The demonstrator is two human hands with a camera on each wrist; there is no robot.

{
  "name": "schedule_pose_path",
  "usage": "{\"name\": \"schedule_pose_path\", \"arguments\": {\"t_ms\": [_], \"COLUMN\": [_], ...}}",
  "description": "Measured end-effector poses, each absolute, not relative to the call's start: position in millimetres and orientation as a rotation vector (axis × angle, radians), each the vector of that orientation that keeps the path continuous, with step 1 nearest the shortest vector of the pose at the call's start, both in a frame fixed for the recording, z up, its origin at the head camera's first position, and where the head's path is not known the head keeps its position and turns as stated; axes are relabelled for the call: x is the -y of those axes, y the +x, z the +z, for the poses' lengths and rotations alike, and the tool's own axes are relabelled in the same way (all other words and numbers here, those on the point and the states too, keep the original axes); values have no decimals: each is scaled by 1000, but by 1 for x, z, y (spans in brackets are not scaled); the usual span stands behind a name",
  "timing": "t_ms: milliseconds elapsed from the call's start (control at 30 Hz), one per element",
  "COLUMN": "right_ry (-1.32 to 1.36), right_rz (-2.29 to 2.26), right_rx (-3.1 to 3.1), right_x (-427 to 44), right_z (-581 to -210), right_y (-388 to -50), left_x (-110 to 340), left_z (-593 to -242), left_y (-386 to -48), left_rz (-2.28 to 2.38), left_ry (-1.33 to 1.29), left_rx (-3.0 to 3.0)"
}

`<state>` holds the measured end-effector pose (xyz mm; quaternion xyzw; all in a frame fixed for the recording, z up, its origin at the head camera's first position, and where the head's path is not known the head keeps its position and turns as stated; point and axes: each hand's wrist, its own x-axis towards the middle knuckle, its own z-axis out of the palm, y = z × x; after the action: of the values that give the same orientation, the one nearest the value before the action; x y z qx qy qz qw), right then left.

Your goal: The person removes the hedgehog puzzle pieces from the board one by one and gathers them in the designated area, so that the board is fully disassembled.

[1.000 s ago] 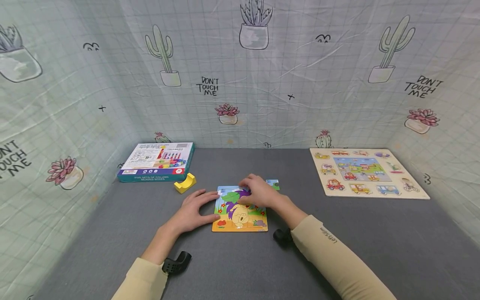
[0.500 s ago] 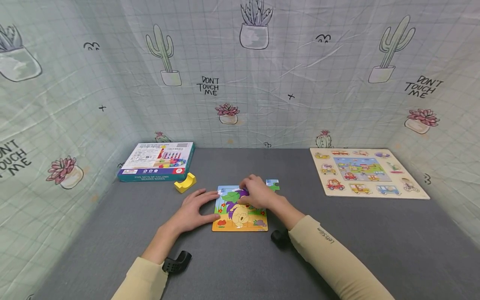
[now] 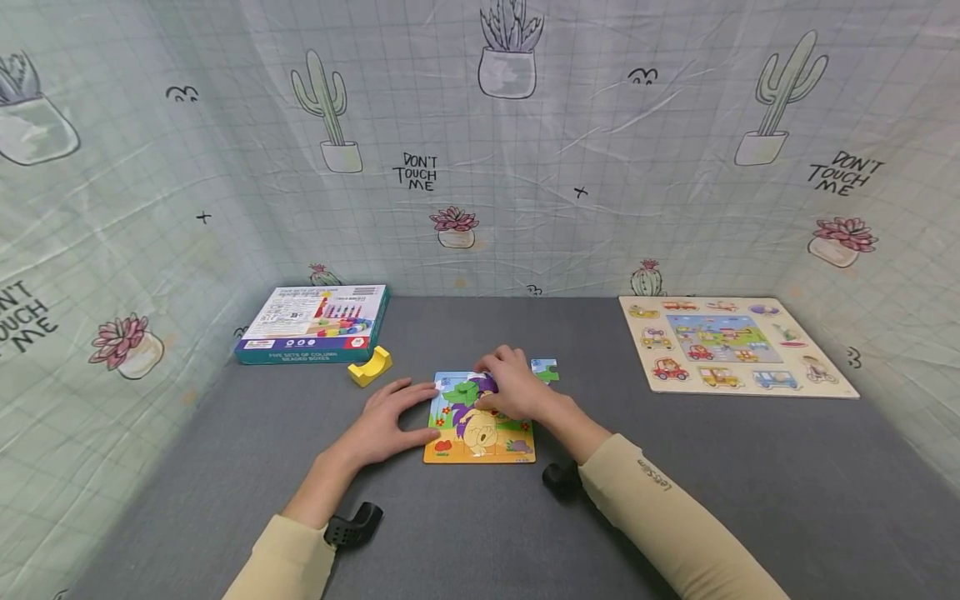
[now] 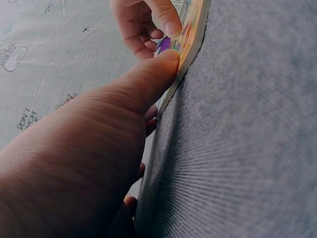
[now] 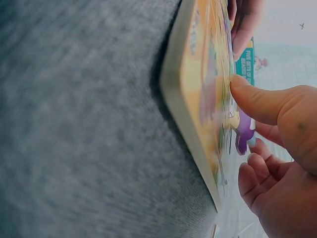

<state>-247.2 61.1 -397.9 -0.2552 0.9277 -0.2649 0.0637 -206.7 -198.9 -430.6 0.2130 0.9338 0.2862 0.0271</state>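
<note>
- Right hand [image 3: 516, 385]: we saw thumb and fingers pinching one purple piece [image 5: 244, 130]; in the right wrist view it seemed raised off the puzzle board [image 3: 465, 459].
- Key relation: the piece sat between that thumb and fingers, over the board's far half. Right hand nearer, left across from it at the opposite edge. Long axis — we could not tell, the fingers hid too much.
- Left hand [image 3: 386, 423]: fingers spread, thumb tip resting on the board's left margin, index touching higher up.
- Loose piece [image 3: 545, 370]: on the bench [image 3: 450, 533], just past the board's far right corner, beyond the right hand.
- Our count: two hands, one puzzle board, one pinched piece, one loose piece; farther off, one curved yellow block [image 3: 371, 367], one box [image 3: 315, 325], one vehicle board [image 3: 735, 343] — far right.
</note>
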Motion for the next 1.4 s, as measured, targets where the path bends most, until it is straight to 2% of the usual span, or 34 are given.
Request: {"name": "schedule_pose_path", "arguments": {"t_ms": [700, 1000, 1400], "right_ry": [-789, -877, -828], "right_rz": [-1003, -1007, -1030], "right_rx": [-2715, -2682, -2650], "right_x": [-67, -70, -70], "right_z": [-396, -397, -394], "right_y": [-249, -252, -252], "left_x": [199, 199, 199], "left_z": [-430, -429, -429], "left_y": [-205, -206, -206], "left_rz": [881, 884, 882], "left_ry": [648, 635, 645], "left_rx": [-2891, -2885, -2885]}}
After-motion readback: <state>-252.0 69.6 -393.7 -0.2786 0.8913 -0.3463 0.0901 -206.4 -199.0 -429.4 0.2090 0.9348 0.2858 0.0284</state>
